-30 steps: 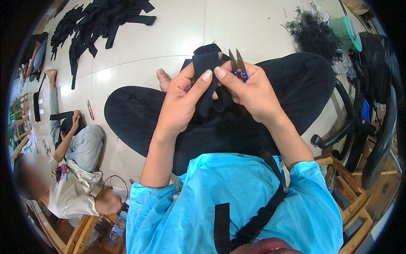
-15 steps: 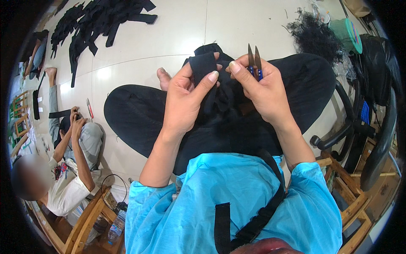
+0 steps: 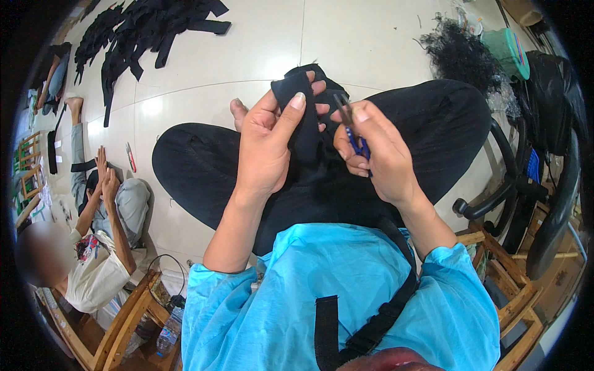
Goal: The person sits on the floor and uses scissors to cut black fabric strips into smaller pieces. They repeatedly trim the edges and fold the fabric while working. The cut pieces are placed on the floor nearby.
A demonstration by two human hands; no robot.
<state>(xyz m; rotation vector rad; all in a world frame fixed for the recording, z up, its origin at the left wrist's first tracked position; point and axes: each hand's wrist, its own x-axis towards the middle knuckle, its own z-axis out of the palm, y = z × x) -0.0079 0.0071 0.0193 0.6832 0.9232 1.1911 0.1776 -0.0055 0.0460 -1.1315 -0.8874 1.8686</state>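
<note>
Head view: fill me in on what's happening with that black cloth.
A seated person in a blue top holds a black fabric piece up over their lap with the left hand. The right hand grips small blue-handled thread snips right beside the cloth. A pile of black fabric strips lies on the tiled floor ahead, and another person sits at the left.

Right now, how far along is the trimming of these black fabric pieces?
Looks done: a pile of black fabric strips lies spread on the floor. In hand: the left hand holds up a black fabric piece while the right hand grips small blue thread snips beside it. Left: cannot tell.
</note>
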